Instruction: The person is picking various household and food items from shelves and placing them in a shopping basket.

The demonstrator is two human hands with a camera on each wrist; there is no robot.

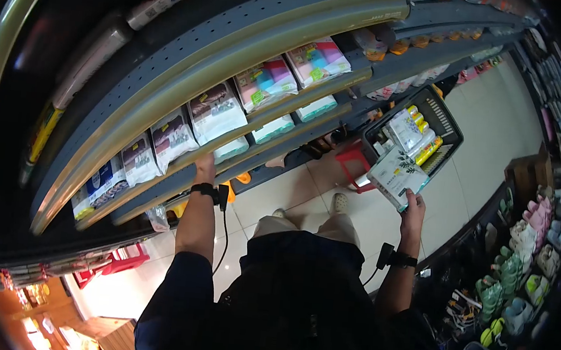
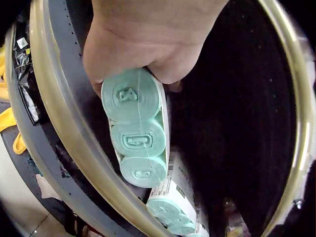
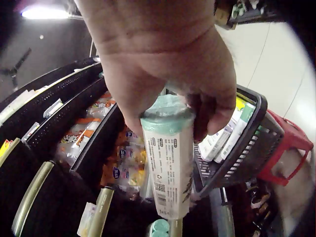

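Note:
In the head view my left hand (image 1: 206,166) reaches into a lower shelf on the left. The left wrist view shows that hand (image 2: 148,44) gripping the end of a pack of teal bin-bag rolls (image 2: 138,136), three roll ends facing the camera. A second, similar pack (image 2: 173,202) lies beyond it on the shelf. My right hand (image 1: 412,213) holds another white-wrapped pack of bin-bag rolls (image 1: 397,175) by its near edge, overlapping the black basket (image 1: 448,148). In the right wrist view this pack (image 3: 168,168) hangs below the hand, teal end uppermost, with fingertips partly hidden.
The basket holds yellow rolls (image 1: 429,150) and white packages, above a red stool (image 1: 350,160). Shelves of packaged goods (image 1: 216,113) run along the left. Shoes and clogs (image 1: 509,268) fill a rack on the right. Pale floor tiles (image 1: 490,137) lie between.

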